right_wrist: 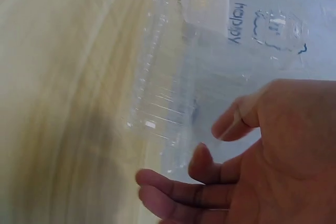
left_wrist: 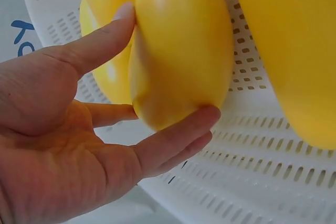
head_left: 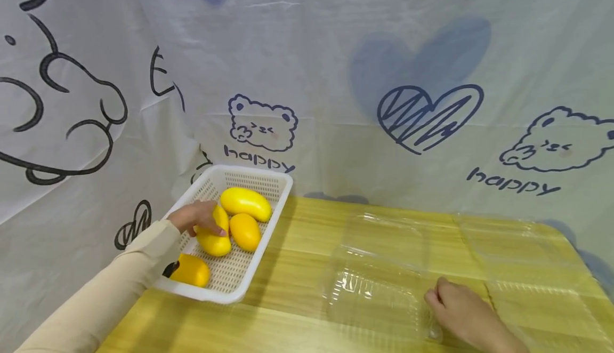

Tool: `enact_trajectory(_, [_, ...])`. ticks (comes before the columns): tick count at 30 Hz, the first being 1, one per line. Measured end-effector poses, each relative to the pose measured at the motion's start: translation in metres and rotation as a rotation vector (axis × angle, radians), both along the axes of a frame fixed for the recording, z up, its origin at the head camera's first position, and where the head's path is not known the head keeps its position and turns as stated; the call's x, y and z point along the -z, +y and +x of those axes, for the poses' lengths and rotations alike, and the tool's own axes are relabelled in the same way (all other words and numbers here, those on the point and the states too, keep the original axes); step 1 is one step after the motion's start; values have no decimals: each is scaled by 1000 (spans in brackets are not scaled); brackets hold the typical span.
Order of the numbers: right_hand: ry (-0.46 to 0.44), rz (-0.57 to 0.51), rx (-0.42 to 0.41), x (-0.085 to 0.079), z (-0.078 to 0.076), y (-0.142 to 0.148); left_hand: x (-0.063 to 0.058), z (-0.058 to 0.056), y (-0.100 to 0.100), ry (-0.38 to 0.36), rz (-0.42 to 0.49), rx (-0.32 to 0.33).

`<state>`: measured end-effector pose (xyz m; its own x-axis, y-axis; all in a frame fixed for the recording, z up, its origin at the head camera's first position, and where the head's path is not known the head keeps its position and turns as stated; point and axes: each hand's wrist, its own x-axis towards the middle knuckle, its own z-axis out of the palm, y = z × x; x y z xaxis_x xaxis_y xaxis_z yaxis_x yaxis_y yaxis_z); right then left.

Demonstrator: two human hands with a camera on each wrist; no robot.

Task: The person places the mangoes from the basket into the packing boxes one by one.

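In the white perforated basket (head_left: 256,267), my left hand (head_left: 195,217) grips a yellow mango (head_left: 214,242), thumb on one side and fingers on the other; the left wrist view shows the same mango (left_wrist: 181,45) between them. Beside it lie a long yellow mango (head_left: 246,203) and a rounder orange-yellow mango (head_left: 245,232). Another orange-yellow mango (head_left: 193,271) sits at the basket's near end, partly behind the sleeve. My right hand (head_left: 462,310), fingers loosely bent and holding nothing, is by the right edge of a clear plastic clamshell box (head_left: 374,294) with its lid raised.
A second clear clamshell box (head_left: 542,299) stands open on the right of the wooden table (head_left: 292,289). A pale printed sheet (head_left: 326,145) hangs behind the table and along its left side, close to the basket.
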<state>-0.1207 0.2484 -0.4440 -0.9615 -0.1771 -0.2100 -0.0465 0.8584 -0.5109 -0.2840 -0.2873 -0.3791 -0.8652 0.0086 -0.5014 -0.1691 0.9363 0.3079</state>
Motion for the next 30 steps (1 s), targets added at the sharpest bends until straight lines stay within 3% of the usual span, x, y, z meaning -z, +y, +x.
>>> enact_trajectory(13, [167, 138, 9, 20, 4, -5, 5, 1, -1, -30, 40, -17])
enact_trajectory(19, [200, 200, 13, 27, 6, -8, 2, 4, 3, -23, 34, -19])
enact_trajectory(30, [196, 192, 64, 34, 7, -11, 5, 1, 2, -31, 10, -3])
